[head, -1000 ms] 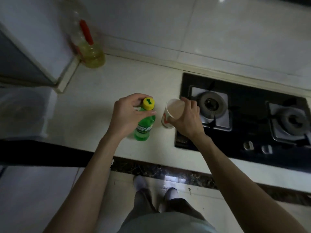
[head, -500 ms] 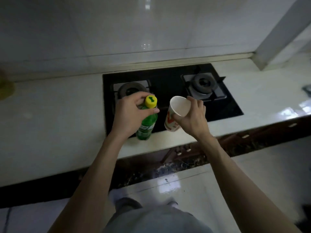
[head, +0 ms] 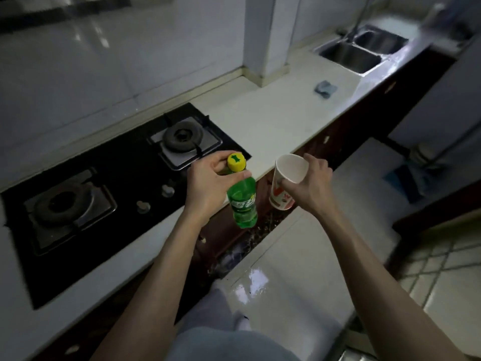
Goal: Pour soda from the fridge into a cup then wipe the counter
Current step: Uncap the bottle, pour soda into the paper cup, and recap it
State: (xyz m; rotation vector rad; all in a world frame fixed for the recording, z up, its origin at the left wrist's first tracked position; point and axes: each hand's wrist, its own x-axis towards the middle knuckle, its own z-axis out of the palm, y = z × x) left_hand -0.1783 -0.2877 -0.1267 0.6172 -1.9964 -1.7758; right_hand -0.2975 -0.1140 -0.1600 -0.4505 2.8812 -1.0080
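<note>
My left hand [head: 208, 185] grips the neck of a green soda bottle [head: 243, 204] with a yellow cap, held upright in the air at the counter's front edge. My right hand [head: 309, 185] holds a white paper cup [head: 286, 178] with a red print by its rim; the cup looks empty and tilts slightly. Bottle and cup hang side by side, a little apart, above the cabinet front. A grey-blue cloth [head: 325, 88] lies on the white counter [head: 273, 118] near the sink.
A black two-burner gas hob [head: 109, 178] is set in the counter to the left. A steel double sink [head: 361, 49] with a tap is at the far right. A white pillar [head: 263, 40] stands behind the counter. Tiled floor is below.
The view has swung right along the counter: the hob is now to the left, and the sink and cloth have come into sight. Both hands carried bottle and cup rightward, past the counter's edge.
</note>
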